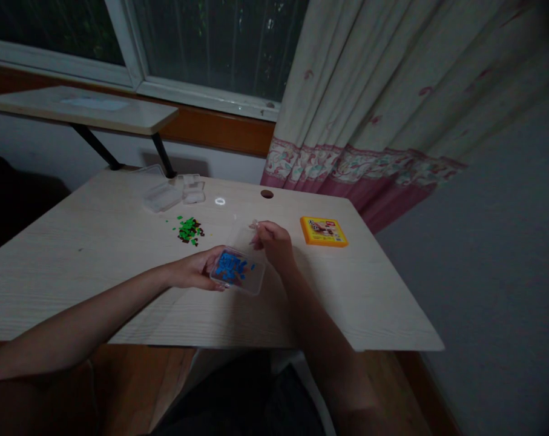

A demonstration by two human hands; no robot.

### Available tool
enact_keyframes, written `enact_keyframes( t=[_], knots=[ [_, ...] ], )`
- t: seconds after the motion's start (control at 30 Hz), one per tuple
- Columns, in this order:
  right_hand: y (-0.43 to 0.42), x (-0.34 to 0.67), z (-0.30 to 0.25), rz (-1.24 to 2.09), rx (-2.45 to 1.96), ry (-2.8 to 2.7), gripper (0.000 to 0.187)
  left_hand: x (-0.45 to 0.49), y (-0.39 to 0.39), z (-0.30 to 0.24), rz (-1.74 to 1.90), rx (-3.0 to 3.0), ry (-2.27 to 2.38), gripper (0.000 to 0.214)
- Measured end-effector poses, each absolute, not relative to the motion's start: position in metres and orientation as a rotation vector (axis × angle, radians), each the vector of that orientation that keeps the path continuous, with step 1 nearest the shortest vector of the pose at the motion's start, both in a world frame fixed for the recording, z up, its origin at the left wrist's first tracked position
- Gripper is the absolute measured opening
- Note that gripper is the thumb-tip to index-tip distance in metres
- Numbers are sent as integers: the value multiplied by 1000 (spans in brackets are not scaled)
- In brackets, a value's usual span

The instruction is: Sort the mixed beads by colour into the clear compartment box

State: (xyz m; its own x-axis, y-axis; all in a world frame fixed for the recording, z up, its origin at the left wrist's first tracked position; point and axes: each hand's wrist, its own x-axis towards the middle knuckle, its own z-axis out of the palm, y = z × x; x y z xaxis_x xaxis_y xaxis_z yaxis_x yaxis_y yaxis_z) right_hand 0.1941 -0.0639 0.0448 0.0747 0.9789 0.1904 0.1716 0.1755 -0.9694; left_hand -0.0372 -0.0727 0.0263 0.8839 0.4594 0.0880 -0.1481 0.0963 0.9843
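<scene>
While the left hand (200, 267) clasps a clear rectangular plastic box (255, 284) of small blue pieces (230, 266), the right hand (276, 243) curls far-right of it, any grasp indiscernible.

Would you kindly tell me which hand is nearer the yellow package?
Right. The right hand is left of the yellow package; the left hand is farther left, holding a clear box.

Smooth, clear plastic box (254, 281)

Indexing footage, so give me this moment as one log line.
left hand: holds clear box; contents: blue pieces; right hand: beside box, grip unclear
</scene>
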Motion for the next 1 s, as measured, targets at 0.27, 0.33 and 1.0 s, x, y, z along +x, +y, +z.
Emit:
enact_keyframes(
  t=[0.27,0.33,1.0],
  knots=[
    [-54,199,29,1191,-1259,-1358,37,-38,-73,24,458,1429,295,62],
    [-56,198,35,1146,-1238,-1291,42,-37,-72,25,472,1439,316,62],
    [-39,205,19,989,-1175,-1010,67,-151,-11,73,879,1775,1121,74]
  ],
)
